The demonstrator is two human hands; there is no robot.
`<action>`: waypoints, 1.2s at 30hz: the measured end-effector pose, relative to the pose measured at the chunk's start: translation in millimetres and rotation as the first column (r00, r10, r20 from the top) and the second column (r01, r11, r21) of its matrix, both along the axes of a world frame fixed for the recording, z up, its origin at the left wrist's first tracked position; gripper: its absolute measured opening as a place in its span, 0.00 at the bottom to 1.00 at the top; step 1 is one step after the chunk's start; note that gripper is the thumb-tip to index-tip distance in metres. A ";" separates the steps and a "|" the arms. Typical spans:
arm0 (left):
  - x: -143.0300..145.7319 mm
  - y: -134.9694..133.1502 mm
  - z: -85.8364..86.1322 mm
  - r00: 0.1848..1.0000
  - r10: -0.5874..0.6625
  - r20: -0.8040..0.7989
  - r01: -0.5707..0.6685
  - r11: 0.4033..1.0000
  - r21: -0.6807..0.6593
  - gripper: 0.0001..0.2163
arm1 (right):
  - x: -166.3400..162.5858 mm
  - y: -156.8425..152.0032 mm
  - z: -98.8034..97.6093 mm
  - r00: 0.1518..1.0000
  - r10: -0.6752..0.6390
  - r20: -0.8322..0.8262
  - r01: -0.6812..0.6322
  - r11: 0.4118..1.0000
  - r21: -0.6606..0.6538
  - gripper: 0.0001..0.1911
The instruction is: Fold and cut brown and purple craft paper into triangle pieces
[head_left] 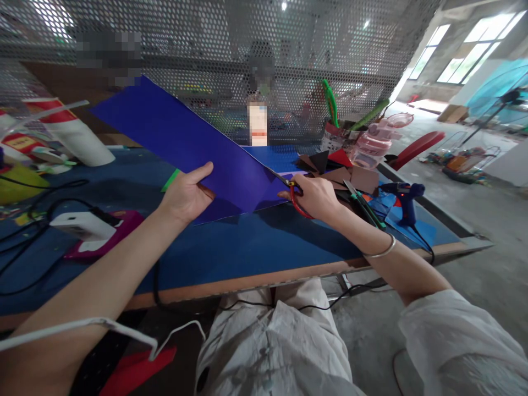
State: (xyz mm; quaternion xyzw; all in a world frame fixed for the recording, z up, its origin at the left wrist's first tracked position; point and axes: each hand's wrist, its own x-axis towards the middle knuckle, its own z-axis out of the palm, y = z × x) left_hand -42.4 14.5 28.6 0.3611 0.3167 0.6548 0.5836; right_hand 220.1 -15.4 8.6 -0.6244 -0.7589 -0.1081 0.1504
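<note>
A long purple-blue sheet (177, 132) slants up to the left above the table. My left hand (187, 192) grips its lower edge, thumb on top and the other fingers underneath. My right hand (315, 193) is closed around the red handles of a pair of scissors (297, 203). The scissor blades point up and left, along the sheet's far edge. How far the blades are apart I cannot make out. Part of the sheet's right end lies behind my right hand. Brown, black and red pieces (340, 179) are heaped just past that hand.
A blue glue gun (406, 198) and a green-handled cutter (365, 203) lie at the right, near a pink bottle (369, 146). At the left are a power strip (99, 236), cables and a white roll (78, 137). A perforated metal screen (206, 49) rises behind the table.
</note>
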 end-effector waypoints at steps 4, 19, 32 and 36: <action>-1.2 1.7 -6.3 0.999 -0.044 -0.022 0.044 0.998 0.043 0.13 | -0.4 -1.7 0.8 1.000 0.018 0.012 -0.018 1.000 0.003 0.26; -7.0 5.9 -26.1 0.972 -0.063 -0.227 0.048 0.996 -0.073 0.13 | -3.0 -3.0 0.6 1.000 0.015 0.008 -0.015 1.000 -0.027 0.23; -0.9 -1.2 -25.3 0.962 -0.063 -0.265 0.044 0.996 -0.079 0.16 | -4.9 -7.3 1.7 1.000 0.016 0.006 -0.016 0.999 -0.031 0.29; 5.3 -8.5 -24.1 0.954 -0.113 -0.276 0.086 0.990 -0.108 0.14 | -5.7 -8.3 1.4 1.000 0.016 0.018 -0.016 0.999 -0.028 0.31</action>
